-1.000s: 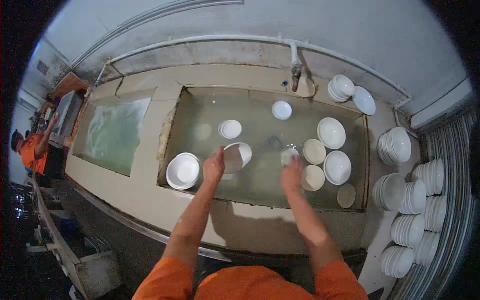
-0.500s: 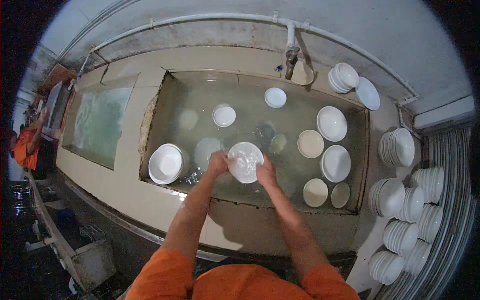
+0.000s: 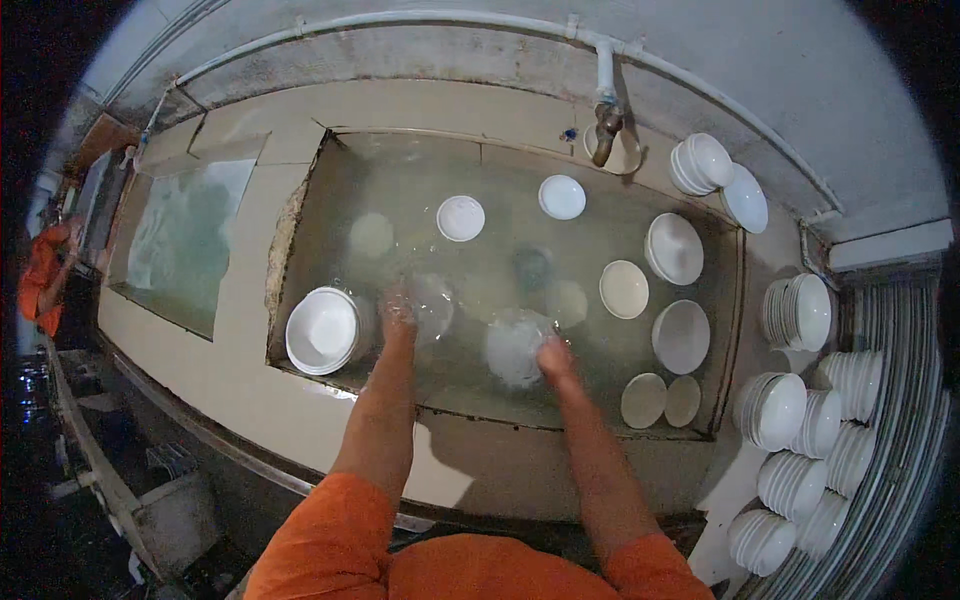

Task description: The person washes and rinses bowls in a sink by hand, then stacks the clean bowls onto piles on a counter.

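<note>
In the water-filled basin, a white bowl (image 3: 517,347) lies under the rippled surface. My right hand (image 3: 556,354) is closed at its right rim, fingertips partly covered by water. Further left, my left hand (image 3: 398,303) dips into the water beside another submerged white bowl (image 3: 433,305); splashing hides its fingers, and I cannot tell whether it grips that bowl. A stack of white bowls (image 3: 322,330) stands left of my left hand. Beyond my hands float a small white bowl (image 3: 461,218) and another white bowl (image 3: 562,197).
Several more bowls sit in the right part of the basin, including a cream bowl (image 3: 624,289). A brass tap (image 3: 606,132) overhangs the far edge. Stacked bowls (image 3: 770,411) line the right ledge. At left are a second water basin (image 3: 185,245) and a person in orange (image 3: 45,278).
The bowl held between both hands at the surface is now under water, at my right hand only. My left hand has moved left to another submerged bowl.
</note>
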Motion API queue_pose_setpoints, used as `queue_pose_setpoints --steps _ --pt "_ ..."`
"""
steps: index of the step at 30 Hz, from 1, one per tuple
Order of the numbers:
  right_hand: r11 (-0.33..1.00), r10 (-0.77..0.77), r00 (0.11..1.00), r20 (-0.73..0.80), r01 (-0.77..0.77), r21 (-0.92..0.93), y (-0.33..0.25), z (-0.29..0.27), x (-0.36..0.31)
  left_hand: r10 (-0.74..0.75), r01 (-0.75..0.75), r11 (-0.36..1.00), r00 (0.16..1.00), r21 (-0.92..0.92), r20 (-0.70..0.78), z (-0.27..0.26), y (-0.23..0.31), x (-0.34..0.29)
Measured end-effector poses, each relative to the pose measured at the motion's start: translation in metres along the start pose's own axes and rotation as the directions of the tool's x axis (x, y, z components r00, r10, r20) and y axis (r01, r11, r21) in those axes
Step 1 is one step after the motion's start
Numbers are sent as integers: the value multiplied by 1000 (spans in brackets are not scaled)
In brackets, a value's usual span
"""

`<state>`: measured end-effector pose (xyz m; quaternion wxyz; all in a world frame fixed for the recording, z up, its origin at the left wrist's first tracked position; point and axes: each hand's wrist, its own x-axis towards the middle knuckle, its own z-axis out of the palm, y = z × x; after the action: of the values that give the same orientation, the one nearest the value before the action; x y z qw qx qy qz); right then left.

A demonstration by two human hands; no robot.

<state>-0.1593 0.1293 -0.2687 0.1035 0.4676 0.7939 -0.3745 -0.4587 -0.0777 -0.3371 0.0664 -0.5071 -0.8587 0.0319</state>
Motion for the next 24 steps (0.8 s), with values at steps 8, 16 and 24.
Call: queue_pose_setpoints --steps 8,16,24 --pt "989 -86 988 127 100 -108 -93 -6 -18 -493 696 176 674 -696 550 61 -105 -48" --pt "956 -295 906 -305 276 -102 -117 -190 -85 -123 557 -368 764 -744 633 -158 86 48" --pt "915 -307 838 -450 390 102 -114 -197 -96 -54 491 -207 858 -846 511 -224 117 59"
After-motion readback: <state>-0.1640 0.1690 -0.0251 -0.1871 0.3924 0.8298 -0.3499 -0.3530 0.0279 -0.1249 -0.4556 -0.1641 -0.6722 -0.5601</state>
